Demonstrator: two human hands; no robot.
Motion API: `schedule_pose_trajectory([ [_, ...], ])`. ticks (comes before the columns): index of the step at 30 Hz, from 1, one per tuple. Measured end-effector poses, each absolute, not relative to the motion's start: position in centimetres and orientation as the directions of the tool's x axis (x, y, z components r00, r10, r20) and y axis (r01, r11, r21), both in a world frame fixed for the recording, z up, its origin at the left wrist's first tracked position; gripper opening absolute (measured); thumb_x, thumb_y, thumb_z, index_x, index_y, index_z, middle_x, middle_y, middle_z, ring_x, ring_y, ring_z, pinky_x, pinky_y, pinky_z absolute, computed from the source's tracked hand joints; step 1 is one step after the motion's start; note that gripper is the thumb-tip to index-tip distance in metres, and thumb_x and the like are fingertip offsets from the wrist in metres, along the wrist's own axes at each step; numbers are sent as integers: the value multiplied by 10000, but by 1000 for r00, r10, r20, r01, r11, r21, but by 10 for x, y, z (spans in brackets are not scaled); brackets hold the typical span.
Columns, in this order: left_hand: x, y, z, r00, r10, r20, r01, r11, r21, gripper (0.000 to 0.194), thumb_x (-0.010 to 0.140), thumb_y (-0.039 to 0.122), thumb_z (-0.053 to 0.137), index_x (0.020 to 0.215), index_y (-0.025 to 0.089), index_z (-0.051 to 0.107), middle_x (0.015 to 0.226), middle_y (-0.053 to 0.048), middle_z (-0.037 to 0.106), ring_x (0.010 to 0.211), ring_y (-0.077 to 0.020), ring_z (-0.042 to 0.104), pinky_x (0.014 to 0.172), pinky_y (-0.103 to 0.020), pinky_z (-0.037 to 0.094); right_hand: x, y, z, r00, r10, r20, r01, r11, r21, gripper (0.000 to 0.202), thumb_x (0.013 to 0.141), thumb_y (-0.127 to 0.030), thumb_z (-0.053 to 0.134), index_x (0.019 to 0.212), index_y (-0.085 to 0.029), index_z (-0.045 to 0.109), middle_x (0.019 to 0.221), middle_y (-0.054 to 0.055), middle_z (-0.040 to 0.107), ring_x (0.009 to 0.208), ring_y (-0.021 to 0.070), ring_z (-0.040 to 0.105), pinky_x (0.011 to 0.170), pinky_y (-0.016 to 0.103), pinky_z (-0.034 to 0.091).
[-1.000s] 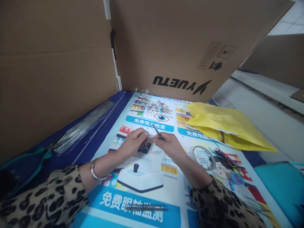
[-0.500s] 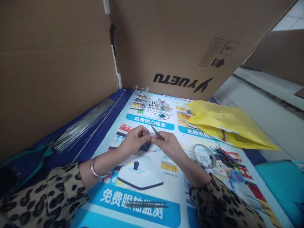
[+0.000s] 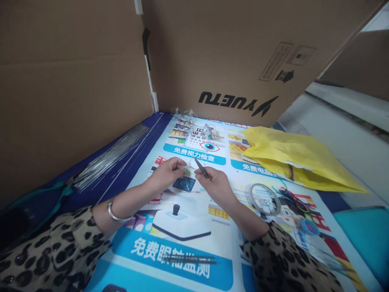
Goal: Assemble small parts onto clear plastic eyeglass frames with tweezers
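My right hand [image 3: 215, 181] grips slim dark tweezers [image 3: 201, 167], their points aimed up and to the left. Across from it, my left hand [image 3: 168, 174], with a silver bangle on the wrist, is closed in a pinch. A thin wire [image 3: 191, 167], faint and pale, shows between the two hands; its exact shape is too fine to follow. The hands are a little apart, above a printed poster sheet [image 3: 182, 219] on the table. Beyond them lies a tangle of fine wire pieces with small beads [image 3: 209, 132].
A bundle of straight metal wires [image 3: 114, 156] and teal-handled pliers [image 3: 57, 194] lie left. To the right are a clear round dish [image 3: 265, 199], coloured cords [image 3: 293, 198], a yellow bag [image 3: 291, 152] and a teal pouch [image 3: 364, 239]. Cardboard walls [image 3: 212, 48] stand behind. Dark thin rods [image 3: 188, 258] lie in front.
My hands have moved apart, the left one going left, so a gap shows between them. The tweezers stay in my right hand. The view has shifted slightly.
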State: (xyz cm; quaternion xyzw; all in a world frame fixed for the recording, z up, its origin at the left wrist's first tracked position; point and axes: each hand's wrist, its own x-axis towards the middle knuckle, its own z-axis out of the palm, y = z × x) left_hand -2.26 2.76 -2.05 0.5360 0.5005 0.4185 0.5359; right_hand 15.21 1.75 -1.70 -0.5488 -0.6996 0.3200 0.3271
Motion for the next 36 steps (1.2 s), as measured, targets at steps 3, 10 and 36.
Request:
schedule_pose_trajectory([
  [3,-29,32,-24,170,983,-74,253,29,967,147,638,146,582,782,163,606,582,13,584,494,-97,501,461,-193,334,151,16,-18,-211,970,118,667,231,-708,146,740,-273,503,796,-212,624,715,11,609,673,152,531,606,257,366],
  [10,-30,32,-26,222,972,71,564,-188,804,143,722,213,504,688,195,642,539,15,578,496,-115,489,496,-220,316,153,20,-23,-264,948,175,758,317,-570,132,775,-281,484,725,-203,579,722,23,586,708,158,525,626,259,344],
  [36,-16,21,-28,276,952,129,429,-242,870,88,822,199,355,823,195,444,654,27,564,600,-115,555,556,-226,392,151,19,-21,-310,936,167,737,347,-580,123,759,-257,513,707,-186,598,664,-9,568,669,124,519,600,213,351],
])
